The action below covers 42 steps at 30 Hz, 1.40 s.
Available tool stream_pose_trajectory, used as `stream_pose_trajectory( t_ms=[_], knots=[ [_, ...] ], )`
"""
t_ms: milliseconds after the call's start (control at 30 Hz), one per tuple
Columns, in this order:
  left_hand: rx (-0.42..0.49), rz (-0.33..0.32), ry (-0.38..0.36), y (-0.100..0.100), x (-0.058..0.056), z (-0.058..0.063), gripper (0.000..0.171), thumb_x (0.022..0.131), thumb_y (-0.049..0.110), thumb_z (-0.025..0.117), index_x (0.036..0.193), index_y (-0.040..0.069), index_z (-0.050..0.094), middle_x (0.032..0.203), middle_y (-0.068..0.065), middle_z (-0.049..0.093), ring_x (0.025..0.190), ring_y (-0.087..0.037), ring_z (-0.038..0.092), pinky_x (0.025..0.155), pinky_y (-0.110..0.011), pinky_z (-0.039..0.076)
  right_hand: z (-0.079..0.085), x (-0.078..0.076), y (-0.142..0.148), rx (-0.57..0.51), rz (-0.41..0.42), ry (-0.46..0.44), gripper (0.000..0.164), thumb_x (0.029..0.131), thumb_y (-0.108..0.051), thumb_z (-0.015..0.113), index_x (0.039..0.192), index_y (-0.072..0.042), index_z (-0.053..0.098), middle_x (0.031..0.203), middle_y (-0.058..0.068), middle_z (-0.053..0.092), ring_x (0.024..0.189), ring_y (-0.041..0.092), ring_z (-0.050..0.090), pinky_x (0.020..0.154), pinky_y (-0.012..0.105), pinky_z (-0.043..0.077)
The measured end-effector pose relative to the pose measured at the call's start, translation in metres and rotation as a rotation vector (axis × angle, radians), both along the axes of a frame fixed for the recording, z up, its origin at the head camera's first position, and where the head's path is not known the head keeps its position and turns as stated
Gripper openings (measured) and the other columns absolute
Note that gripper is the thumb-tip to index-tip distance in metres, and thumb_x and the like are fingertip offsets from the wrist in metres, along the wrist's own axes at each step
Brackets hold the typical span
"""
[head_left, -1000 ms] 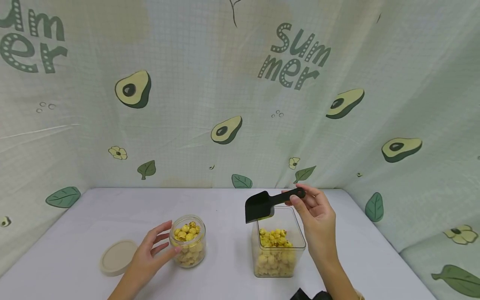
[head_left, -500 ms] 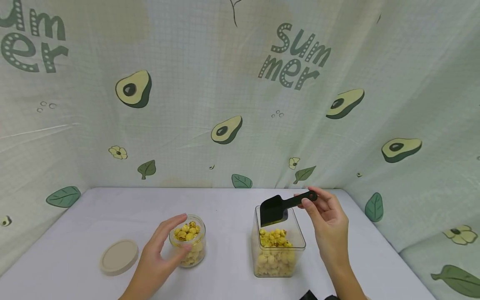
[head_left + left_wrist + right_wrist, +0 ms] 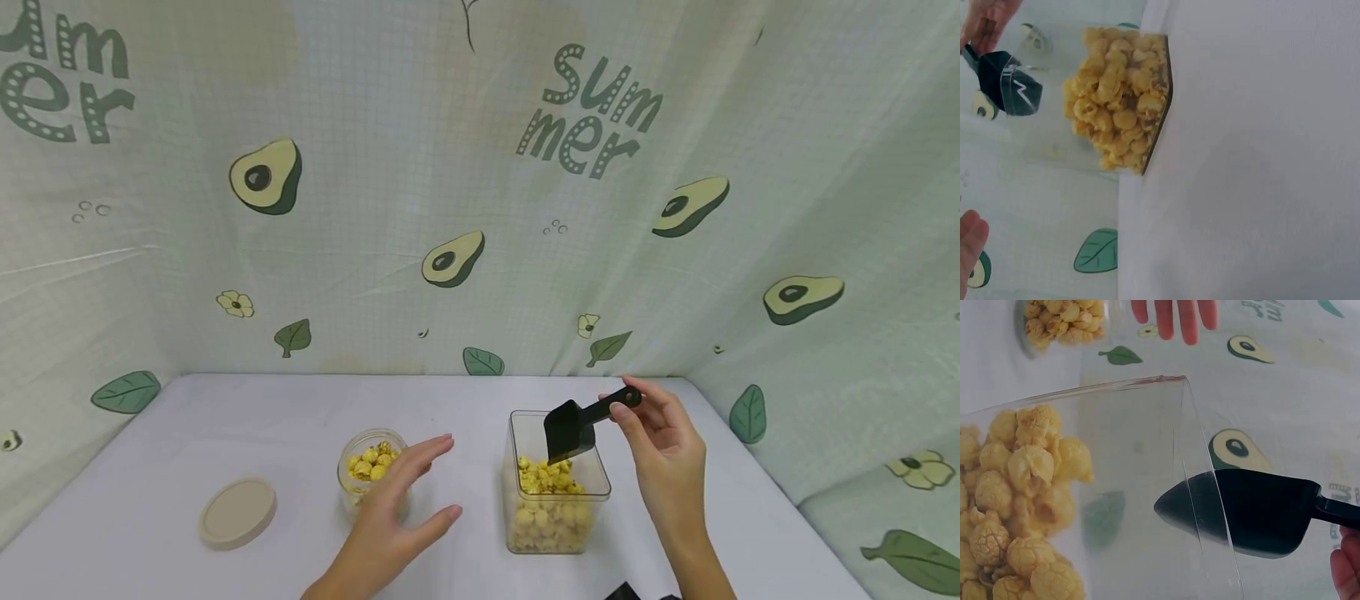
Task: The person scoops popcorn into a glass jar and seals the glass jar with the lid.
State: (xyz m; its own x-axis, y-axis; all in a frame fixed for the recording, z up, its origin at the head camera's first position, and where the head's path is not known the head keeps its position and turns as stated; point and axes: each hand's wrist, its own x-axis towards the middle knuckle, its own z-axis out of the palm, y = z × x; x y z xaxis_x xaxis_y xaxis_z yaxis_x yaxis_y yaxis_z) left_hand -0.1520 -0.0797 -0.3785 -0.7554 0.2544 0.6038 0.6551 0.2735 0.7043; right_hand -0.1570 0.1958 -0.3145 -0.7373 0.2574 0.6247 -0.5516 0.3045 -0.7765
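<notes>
While the right hand (image 3: 667,450) pinches the handle of the black scoop (image 3: 568,432), we see its tip inside the rim of the clear square container (image 3: 598,497), above yellow popcorn (image 3: 546,478). Our left hand (image 3: 386,517), fingers extended and holding nothing, partly hides the round popcorn jar (image 3: 348,498); a beige round lid (image 3: 238,513) lies left of it.

hands (image 3: 386,512) — bare | forearms (image 3: 693,550) — bare | black angular piece (image 3: 622,592) beside right forearm, mostly out of view
</notes>
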Motion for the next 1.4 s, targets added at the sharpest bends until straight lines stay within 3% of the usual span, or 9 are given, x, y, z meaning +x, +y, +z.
stream_pose_trajectory(
  t_ms=[133, 267, 467, 633, 800, 967, 1100, 1400],
  knots=[
    [0.006, -0.06, -0.053, 0.014, -0.002, -0.003, 0.065, 0.082, 0.018, 0.072, 0.138, 0.025, 0.041, 0.137, 0.006, 0.046, 0.122, -0.013, 0.047, 0.097, -0.031, 0.048, -0.001, 0.0, 0.0, 0.094, -0.022, 0.044, 0.037, 0.085, 0.004, 0.062, 0.121, 0.002, 0.056, 0.092, -0.007, 0.063, 0.085, 0.004, 0.06, 0.079, 0.01, 0.05],
    [0.019, -0.093, -0.129, 0.025, -0.004, -0.005, 0.068, 0.081, 0.018, 0.073, 0.139, 0.026, 0.039, 0.138, 0.004, 0.045, 0.122, -0.013, 0.047, 0.097, -0.033, 0.049, -0.001, -0.001, 0.0, 0.191, -0.042, 0.099, 0.039, 0.082, 0.009, 0.063, 0.12, -0.001, 0.058, 0.093, -0.011, 0.063, 0.087, 0.002, 0.06, 0.083, 0.01, 0.049],
    [0.076, -0.172, -0.301, 0.037, -0.008, -0.007, 0.068, 0.081, 0.021, 0.073, 0.139, 0.026, 0.038, 0.14, -0.003, 0.043, 0.121, -0.027, 0.05, 0.096, -0.032, 0.05, -0.003, -0.003, -0.001, 0.301, -0.064, 0.12, 0.041, 0.08, 0.007, 0.066, 0.119, -0.005, 0.061, 0.092, -0.009, 0.063, 0.085, 0.0, 0.059, 0.085, 0.008, 0.047],
    [0.111, -0.229, -0.371, 0.045, -0.014, -0.011, 0.067, 0.082, 0.019, 0.072, 0.14, 0.02, 0.038, 0.142, -0.011, 0.04, 0.12, -0.036, 0.049, 0.093, -0.031, 0.052, -0.005, -0.007, -0.008, 0.429, -0.106, 0.171, 0.043, 0.078, 0.003, 0.07, 0.118, -0.01, 0.063, 0.086, -0.003, 0.063, 0.082, -0.001, 0.054, 0.07, 0.006, 0.045],
    [0.14, -0.258, -0.446, 0.052, -0.018, -0.015, 0.065, 0.083, 0.019, 0.071, 0.14, 0.012, 0.039, 0.142, -0.016, 0.038, 0.119, -0.037, 0.048, 0.089, -0.029, 0.054, -0.007, -0.011, -0.015, 0.495, -0.117, 0.252, 0.048, 0.074, 0.005, 0.072, 0.118, -0.014, 0.064, 0.083, -0.003, 0.06, 0.077, 0.002, 0.05, 0.05, 0.009, 0.038],
    [0.182, -0.275, -0.509, 0.057, -0.02, -0.016, 0.06, 0.083, 0.017, 0.07, 0.136, 0.011, 0.043, 0.141, -0.015, 0.039, 0.119, -0.034, 0.048, 0.088, -0.031, 0.054, -0.008, -0.015, -0.019, 0.549, -0.09, 0.296, 0.049, 0.073, 0.006, 0.072, 0.118, -0.013, 0.063, 0.082, -0.003, 0.058, 0.075, 0.005, 0.047, 0.046, 0.009, 0.035],
    [0.193, -0.276, -0.537, 0.059, -0.02, -0.017, 0.057, 0.083, 0.018, 0.07, 0.135, 0.011, 0.045, 0.139, -0.013, 0.041, 0.118, -0.031, 0.048, 0.089, -0.034, 0.054, -0.009, -0.016, -0.018, 0.587, -0.085, 0.288, 0.048, 0.073, 0.006, 0.072, 0.117, -0.011, 0.063, 0.081, -0.005, 0.057, 0.074, 0.005, 0.045, 0.047, 0.008, 0.034],
    [0.217, -0.268, -0.543, 0.063, -0.021, -0.019, 0.056, 0.083, 0.016, 0.069, 0.133, 0.009, 0.046, 0.138, -0.013, 0.042, 0.117, -0.03, 0.049, 0.087, -0.027, 0.054, -0.019, -0.014, -0.015, 0.613, -0.098, 0.164, 0.043, 0.075, 0.002, 0.072, 0.115, -0.011, 0.063, 0.081, -0.008, 0.057, 0.075, 0.003, 0.045, 0.051, 0.008, 0.036]
  ],
)
